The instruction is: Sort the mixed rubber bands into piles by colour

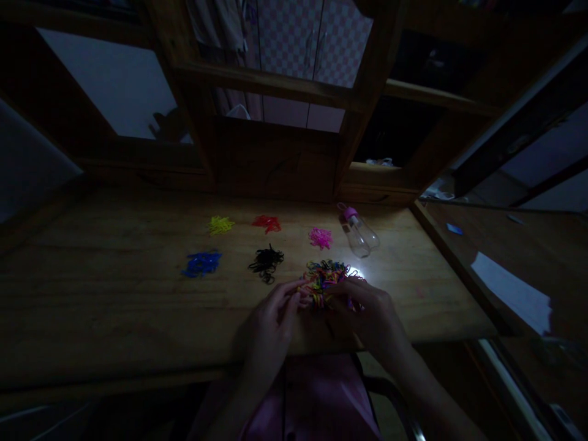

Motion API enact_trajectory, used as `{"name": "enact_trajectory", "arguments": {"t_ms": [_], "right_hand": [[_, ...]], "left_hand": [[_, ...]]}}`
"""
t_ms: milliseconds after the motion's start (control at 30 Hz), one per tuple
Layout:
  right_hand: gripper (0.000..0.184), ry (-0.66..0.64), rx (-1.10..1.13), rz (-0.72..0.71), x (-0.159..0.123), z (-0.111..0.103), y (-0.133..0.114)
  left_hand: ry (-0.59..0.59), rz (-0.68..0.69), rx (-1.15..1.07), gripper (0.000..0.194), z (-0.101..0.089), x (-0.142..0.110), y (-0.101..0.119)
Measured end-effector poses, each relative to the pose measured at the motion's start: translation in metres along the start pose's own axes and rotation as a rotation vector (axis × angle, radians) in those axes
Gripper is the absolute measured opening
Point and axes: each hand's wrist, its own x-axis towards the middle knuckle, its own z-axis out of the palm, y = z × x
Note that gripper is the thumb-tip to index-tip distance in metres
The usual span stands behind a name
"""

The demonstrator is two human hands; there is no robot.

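A mixed pile of coloured rubber bands lies on the wooden desk close in front of me. At its left edge my left hand is closed, with some bands at its fingertips. My right hand reaches over the pile's right side, thumb and fingers pinched among the bands; how many they grip is hidden. Separate small heaps lie farther off: yellow bands, red bands, pink bands, blue bands and black bands.
A clear bottle with a purple cap lies behind the mixed pile, to the right. Wooden shelving rises along the desk's back edge. On a lower surface at the right is a white paper. The light is dim.
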Motion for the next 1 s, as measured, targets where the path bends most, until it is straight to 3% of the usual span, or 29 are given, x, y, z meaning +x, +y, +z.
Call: {"name": "enact_trajectory", "arguments": {"t_ms": [133, 300, 667, 833, 1000], "right_hand": [[0.015, -0.089, -0.12, 0.066, 0.007, 0.016, -0.012], [0.012, -0.105, -0.317, 0.138, 0.008, 0.024, -0.018], [0.009, -0.089, -0.442, 0.084, 0.008, 0.03, -0.012], [0.01, -0.046, -0.254, 0.113, 0.011, 0.025, -0.005], [0.011, -0.04, 0.035, 0.242, 0.013, 0.012, 0.004]], "left_hand": [[0.009, 0.03, 0.024, 0.023, -0.001, -0.001, 0.003], [0.033, 0.024, 0.025, 0.023, -0.001, -0.001, 0.003], [0.076, 0.028, 0.01, 0.024, 0.0, -0.002, 0.004], [0.071, 0.016, -0.019, 0.024, -0.001, -0.002, 0.003], [0.044, 0.001, -0.066, 0.025, 0.0, -0.001, 0.002]]}}
